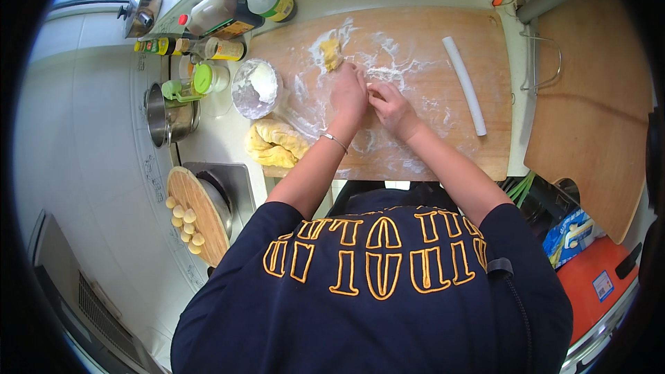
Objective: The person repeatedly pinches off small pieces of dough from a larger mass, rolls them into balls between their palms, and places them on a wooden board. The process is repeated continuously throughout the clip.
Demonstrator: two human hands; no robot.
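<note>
My left hand [349,91], with a bracelet on its wrist, is over the floured wooden board [488,158], its fingers curled down. Close against it on the right is my right hand [393,108], thumb and fingers bent together towards the left one. Whatever lies between the fingertips is too small and covered to make out. Just beyond my left hand a small lump of yellow dough [331,54] rests in scattered flour. A larger folded mass of yellow dough [276,144] sits at the board's left front edge, beside my left forearm.
A bowl of flour [257,88] stands left of the board. A white rolling pin [464,85] lies at right. Bottles [223,14] and a green-lidded jar [210,79] line the back left. Several dough balls [188,218] sit on a round wooden board [208,239] near a steel pot [161,114].
</note>
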